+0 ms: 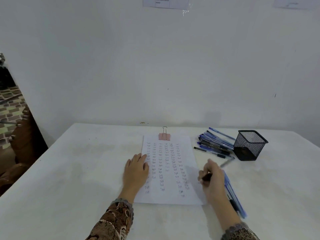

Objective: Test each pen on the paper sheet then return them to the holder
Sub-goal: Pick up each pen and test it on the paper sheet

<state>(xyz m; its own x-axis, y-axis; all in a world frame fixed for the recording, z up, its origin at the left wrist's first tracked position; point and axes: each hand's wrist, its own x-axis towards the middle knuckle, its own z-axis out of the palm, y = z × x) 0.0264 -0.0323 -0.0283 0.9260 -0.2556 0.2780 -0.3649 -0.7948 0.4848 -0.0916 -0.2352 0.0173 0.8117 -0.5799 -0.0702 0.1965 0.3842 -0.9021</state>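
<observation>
While left hand (136, 168) rests on the left edge of the paper sheet (168, 196), grip spread flat, right hand (213, 181) has its grip pinching a blurred pen (226, 162) at the sheet's right edge. Pen pile (214, 142) lies off the sheet's far right corner, holder (249, 144) beyond it; spare pens (233, 193) lie along the sheet's right side.

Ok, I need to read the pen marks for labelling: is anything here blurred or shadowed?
Head view: the right hand and its pen are smeared by motion; the left hand and paper sheet are sharper, the writing small; a soft shadow lies on the sheet beside the right hand; light is even.
</observation>
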